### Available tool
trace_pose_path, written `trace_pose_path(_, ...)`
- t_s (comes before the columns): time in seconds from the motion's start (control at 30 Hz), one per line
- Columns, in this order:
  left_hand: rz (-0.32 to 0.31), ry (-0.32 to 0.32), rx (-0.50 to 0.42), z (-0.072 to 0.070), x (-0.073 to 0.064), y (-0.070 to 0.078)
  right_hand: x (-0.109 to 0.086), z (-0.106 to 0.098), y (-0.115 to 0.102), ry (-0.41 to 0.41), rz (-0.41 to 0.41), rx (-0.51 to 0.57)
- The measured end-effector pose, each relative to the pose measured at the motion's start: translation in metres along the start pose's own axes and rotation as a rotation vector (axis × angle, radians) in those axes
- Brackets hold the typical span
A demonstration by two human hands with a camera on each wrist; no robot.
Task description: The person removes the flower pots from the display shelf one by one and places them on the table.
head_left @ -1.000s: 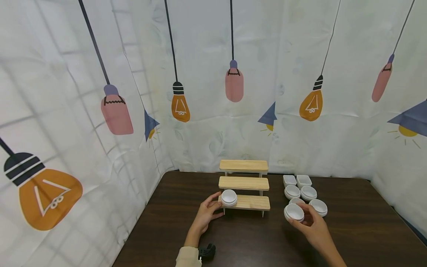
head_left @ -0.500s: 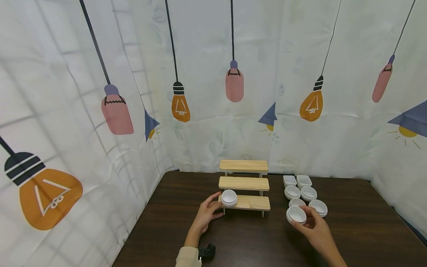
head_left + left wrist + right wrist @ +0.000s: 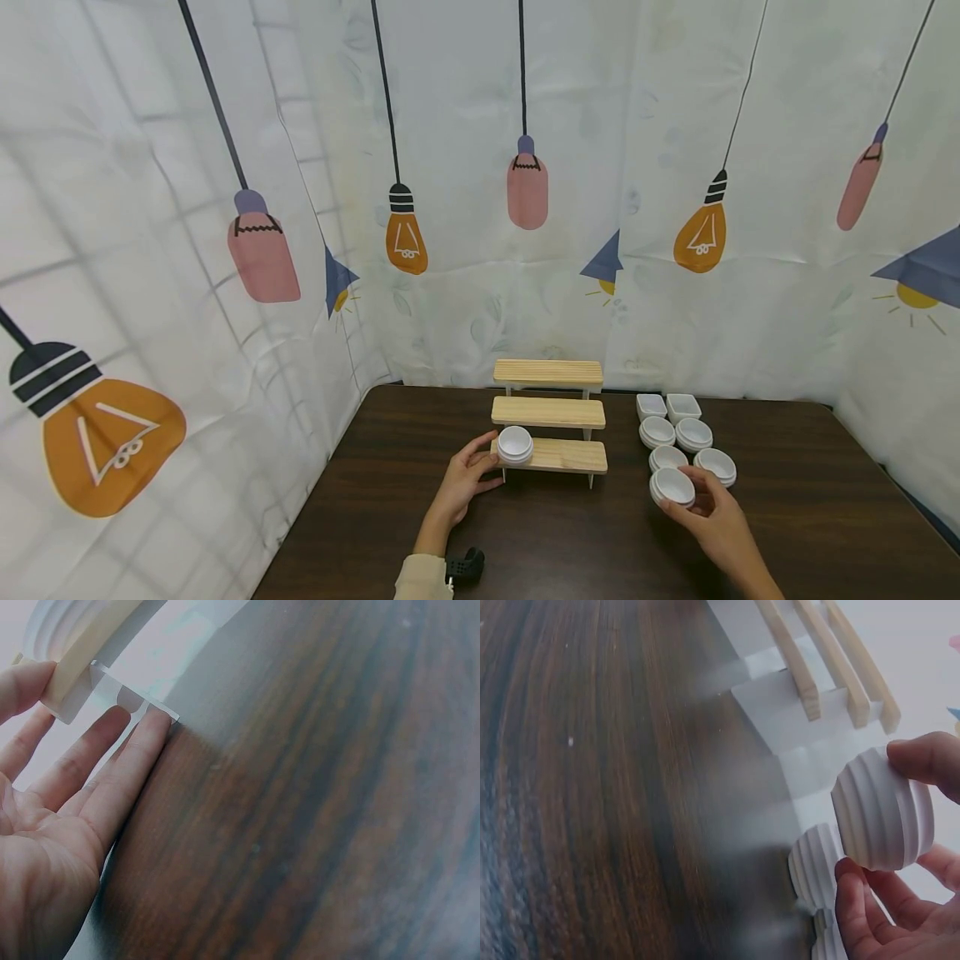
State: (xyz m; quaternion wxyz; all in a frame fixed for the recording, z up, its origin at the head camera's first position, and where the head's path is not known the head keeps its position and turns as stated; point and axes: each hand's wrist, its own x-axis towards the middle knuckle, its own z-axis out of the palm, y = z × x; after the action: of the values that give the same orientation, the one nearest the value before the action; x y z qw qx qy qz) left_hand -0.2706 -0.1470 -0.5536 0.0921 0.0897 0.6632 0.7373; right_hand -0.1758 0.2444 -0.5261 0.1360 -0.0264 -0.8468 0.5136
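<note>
A small round white bowl (image 3: 672,487) with a ridged wall is pinched between the thumb and fingers of my right hand (image 3: 717,523). In the right wrist view, the held bowl (image 3: 885,810) is tilted on its side. At the left end of the lowest step of a three-step wooden stand (image 3: 566,454) sits another round white bowl (image 3: 515,445). My left hand (image 3: 463,482) touches that end of the stand; in the left wrist view its fingers (image 3: 124,769) reach straight out by the clear support below the board (image 3: 75,682).
Behind my right hand stand more white bowls: round ones (image 3: 693,434) in front and two square ones (image 3: 683,407) at the back. The dark wooden table (image 3: 570,542) ends against a hanging printed cloth (image 3: 480,317). A dark wrist device (image 3: 467,566) shows beside the left sleeve.
My right hand has drawn the held bowl slightly right and toward me, uncovering more of the bowl behind it. The left hand and the stand have stayed in place.
</note>
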Motion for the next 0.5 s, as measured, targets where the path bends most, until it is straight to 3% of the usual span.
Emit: trace_pose_path(0.5,0.003,-0.002,-0.002,-0.0001,0.0003,0.0005,0.0013,-0.0064,0.0098,-0.05,0.06,-0.033)
